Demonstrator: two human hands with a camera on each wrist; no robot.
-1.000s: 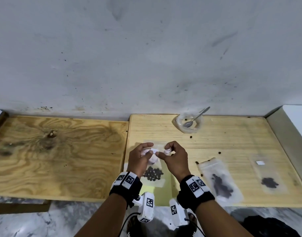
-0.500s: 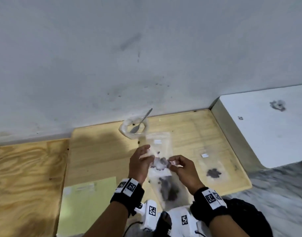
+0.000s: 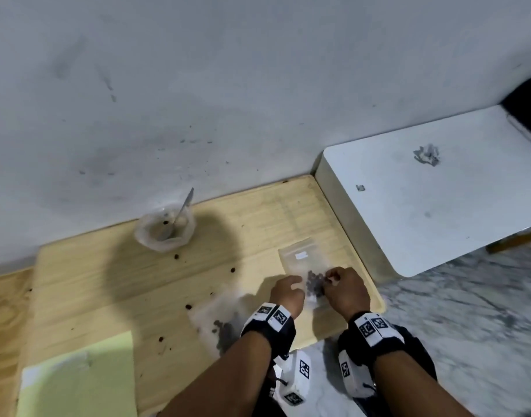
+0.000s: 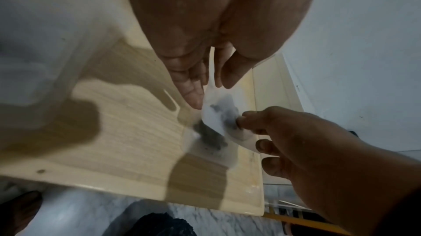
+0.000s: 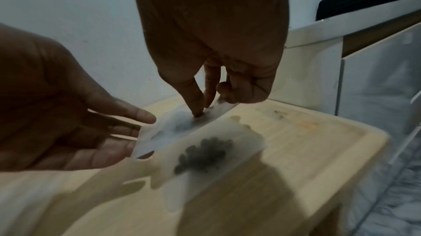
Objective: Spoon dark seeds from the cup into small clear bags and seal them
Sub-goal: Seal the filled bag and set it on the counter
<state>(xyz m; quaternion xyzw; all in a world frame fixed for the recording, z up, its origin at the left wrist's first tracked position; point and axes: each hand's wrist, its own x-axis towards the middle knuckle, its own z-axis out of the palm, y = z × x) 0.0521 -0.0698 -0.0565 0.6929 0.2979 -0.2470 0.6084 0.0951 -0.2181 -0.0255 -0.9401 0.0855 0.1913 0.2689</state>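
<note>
Grip: right hand (image 3: 345, 291) pinches the held bag (image 5: 182, 126) between thumb and forefinger, other fingers curled; left hand (image 3: 287, 293) has straight, relaxed fingers touching the bag's left edge, no pinch.

Left to right, all relative to the plastic cup (image 3: 165, 231):
- pale green sheet (image 3: 77, 383): well toward the viewer and left of it, at the board's near edge.
- cup itself: by the wall, spoon (image 3: 181, 213) standing in it, loose seeds (image 3: 176, 256) scattered just in front.
- filled bag (image 3: 219, 323): toward the viewer and right, partly under the left wrist.
- held bag: further right, near the wooden board (image 3: 107, 284)'s right edge, directly over another filled bag (image 5: 205, 153) lying flat.

Key relation: held bag's long axis runs away from the viewer; seeds (image 3: 314, 284) sit between the two hands, right hand on its right edge, so right is the controlling hand for set-down.

Vs 0.5 s ago: bag has come down from mid-air to just above the board; left hand has let go of its pinch; camera has swung right.
</note>
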